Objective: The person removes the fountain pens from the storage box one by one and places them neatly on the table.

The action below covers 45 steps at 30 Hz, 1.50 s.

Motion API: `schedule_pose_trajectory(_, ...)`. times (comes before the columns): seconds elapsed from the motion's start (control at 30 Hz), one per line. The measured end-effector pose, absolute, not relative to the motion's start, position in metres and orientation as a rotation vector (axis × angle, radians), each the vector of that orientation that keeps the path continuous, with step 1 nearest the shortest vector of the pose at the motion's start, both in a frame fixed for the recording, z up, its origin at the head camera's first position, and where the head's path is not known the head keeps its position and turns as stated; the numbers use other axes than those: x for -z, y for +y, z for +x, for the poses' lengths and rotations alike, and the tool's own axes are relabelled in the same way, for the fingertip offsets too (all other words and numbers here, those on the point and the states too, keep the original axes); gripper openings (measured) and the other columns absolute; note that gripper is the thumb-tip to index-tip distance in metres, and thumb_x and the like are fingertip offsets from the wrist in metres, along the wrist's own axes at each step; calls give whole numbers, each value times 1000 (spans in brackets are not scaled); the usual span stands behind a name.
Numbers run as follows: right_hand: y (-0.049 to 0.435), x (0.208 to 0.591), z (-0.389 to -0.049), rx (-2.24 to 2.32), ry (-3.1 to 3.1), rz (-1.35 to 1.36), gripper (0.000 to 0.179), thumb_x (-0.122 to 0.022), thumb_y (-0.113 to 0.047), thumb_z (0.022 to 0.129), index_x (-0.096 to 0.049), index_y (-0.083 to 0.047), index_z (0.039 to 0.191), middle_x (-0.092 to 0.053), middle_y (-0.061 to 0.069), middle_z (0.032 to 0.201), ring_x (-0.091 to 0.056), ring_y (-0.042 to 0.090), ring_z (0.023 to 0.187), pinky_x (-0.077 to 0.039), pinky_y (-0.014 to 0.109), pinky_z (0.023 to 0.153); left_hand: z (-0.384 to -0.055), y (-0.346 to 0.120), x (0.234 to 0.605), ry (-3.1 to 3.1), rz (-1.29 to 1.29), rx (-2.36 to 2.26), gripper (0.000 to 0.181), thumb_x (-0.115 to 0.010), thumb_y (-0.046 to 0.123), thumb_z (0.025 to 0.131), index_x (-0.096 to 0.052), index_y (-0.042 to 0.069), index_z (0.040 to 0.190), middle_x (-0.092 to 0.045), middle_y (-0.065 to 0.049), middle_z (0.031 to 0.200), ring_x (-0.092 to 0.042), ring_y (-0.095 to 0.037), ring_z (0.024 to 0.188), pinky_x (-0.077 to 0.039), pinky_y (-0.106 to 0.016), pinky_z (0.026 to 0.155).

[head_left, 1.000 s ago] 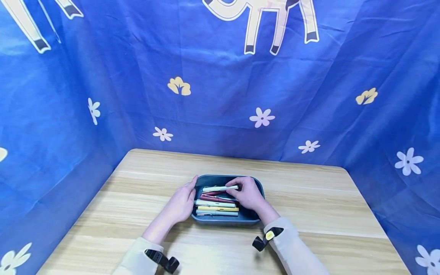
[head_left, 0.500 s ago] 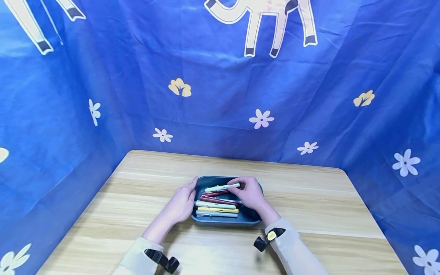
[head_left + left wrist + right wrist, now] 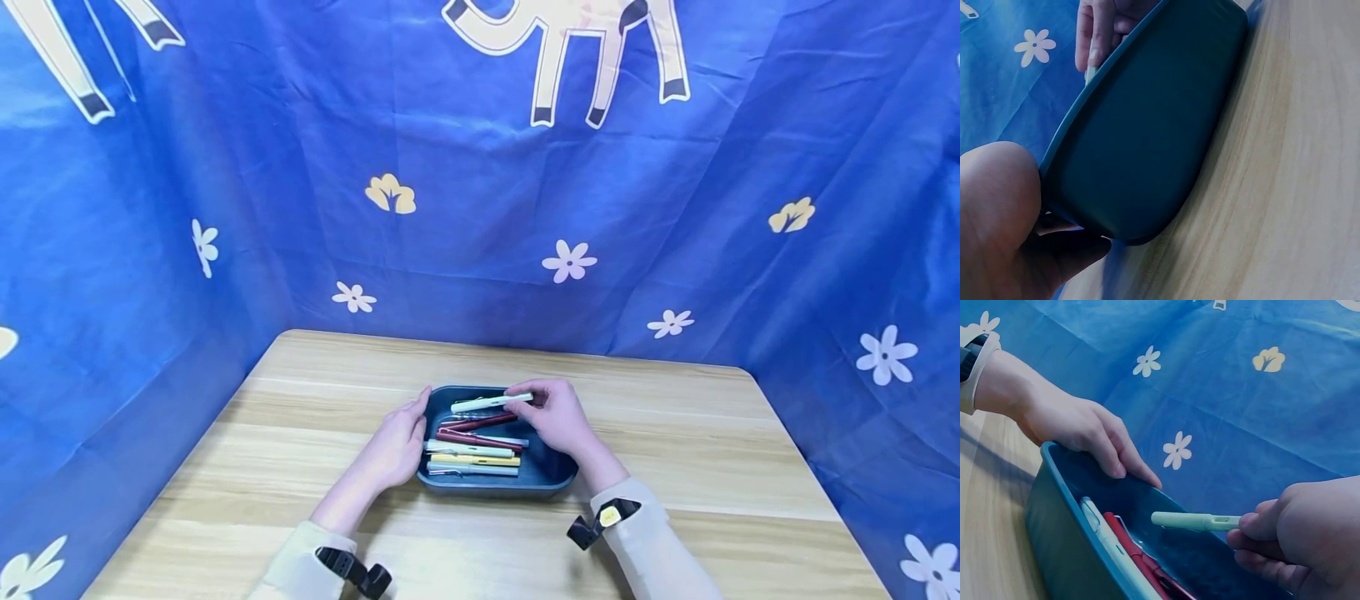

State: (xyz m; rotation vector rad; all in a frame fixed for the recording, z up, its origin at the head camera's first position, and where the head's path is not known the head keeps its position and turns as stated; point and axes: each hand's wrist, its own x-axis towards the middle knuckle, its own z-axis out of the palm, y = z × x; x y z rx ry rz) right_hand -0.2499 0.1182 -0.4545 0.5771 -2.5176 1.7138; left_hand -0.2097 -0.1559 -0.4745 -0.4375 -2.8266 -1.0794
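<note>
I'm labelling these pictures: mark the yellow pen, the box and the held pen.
Yellow pen (image 3: 468,459), head view: mid-shaft.
Box (image 3: 1147,131), left wrist view: outer wall.
Held pen (image 3: 1191,521), right wrist view: exposed shaft.

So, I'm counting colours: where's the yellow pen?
In the head view, the yellow pen lies left of centre in the bin, between a pale pen and a bluish pen.

The right hand (image 3: 1304,540) pinches a pale green pen (image 3: 1194,520) above a teal bin (image 3: 1054,525) containing red pens (image 3: 1132,545) and a whitish pen (image 3: 1115,545); the left hand (image 3: 1075,422) grips the rim.
</note>
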Motion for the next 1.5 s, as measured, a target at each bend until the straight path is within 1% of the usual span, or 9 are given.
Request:
schedule_pose_trajectory(0.23, 128, 449, -246, -1810, -2501, 593, 20, -77, -10, 85, -76, -5, 104, -75, 7, 91, -71, 32, 82, -57, 23, 61, -210, -155, 475, -2822, -443, 1078, 52, -40, 10, 103, -27, 2, 153, -39, -22, 149, -39, -34, 136, -30, -48, 114)
schedule_pose_trajectory(0.37, 134, 442, -241, -1861, -2485, 604, 19, -75, -10, 87, -75, -5, 106, -75, 6, 91, -71, 34, 88, -61, 35, 70, -210, -155, 475, -2818, -443, 1081, 52, -40, 10, 103, -27, 1, 153, -39, -22, 149, -39, -34, 137, -30, -48, 114)
schedule_pose_trajectory(0.47, 139, 438, -237, -1877, -2463, 610, 20, -75, -12, 87, -75, -6, 106, -74, 8, 94, -70, 36, 88, -61, 41, 71, -210, -154, 475, -2812, -450, 1073, 52, -40, 8, 103, -28, 0, 152, -40, -23, 149, -39, -34, 136, -30, -48, 114)
schedule_pose_trajectory(0.7, 154, 433, -232, -1978, -2418, 537, 22, -76, -14, 86, -75, -7, 107, -74, 11, 96, -69, 40, 91, -58, 24, 65, -210, -153, 476, -2812, -452, 1056, 52, -40, 7, 102, -28, -1, 152, -41, -23, 148, -41, -35, 135, -31, -48, 114)
schedule_pose_trajectory(0.9, 165, 418, -222, -2042, -2390, 536, 23, -71, -4, 89, -71, 3, 111, -74, 17, 95, -67, 44, 96, -58, 22, 71, -210, -154, 475, -2819, -446, 1055, 52, -40, 9, 103, -28, 0, 152, -41, -23, 148, -40, -35, 136, -30, -48, 114)
schedule_pose_trajectory(1.03, 172, 405, -213, -2000, -2395, 555, 23, -70, -1, 89, -70, 6, 111, -73, 19, 94, -69, 38, 94, -51, 17, 60, -210, -154, 475, -2819, -445, 1052, 51, -40, 9, 103, -28, 0, 152, -40, -23, 148, -40, -35, 136, -30, -49, 114)
schedule_pose_trajectory(1.13, 181, 406, -212, -2008, -2362, 587, 23, -69, 1, 89, -69, 8, 111, -73, 21, 96, -69, 39, 93, -53, 17, 62, -211, -154, 476, -2820, -443, 1049, 51, -40, 9, 103, -28, 0, 152, -40, -23, 148, -40, -35, 136, -30, -49, 114)
schedule_pose_trajectory(1.27, 195, 417, -217, -2049, -2309, 603, 25, -69, 1, 89, -69, 8, 112, -72, 21, 99, -67, 43, 95, -59, 29, 81, -211, -154, 477, -2814, -451, 1050, 52, -40, 8, 102, -28, -1, 152, -40, -24, 148, -40, -36, 136, -31, -50, 114)
schedule_pose_trajectory(1.5, 214, 428, -217, -2061, -2278, 572, 31, -72, -7, 88, -68, 7, 115, -72, 21, 101, -69, 40, 95, -58, 34, 84, -212, -154, 477, -2825, -434, 1049, 52, -39, 9, 103, -28, 1, 153, -39, -23, 149, -39, -35, 137, -30, -49, 114)
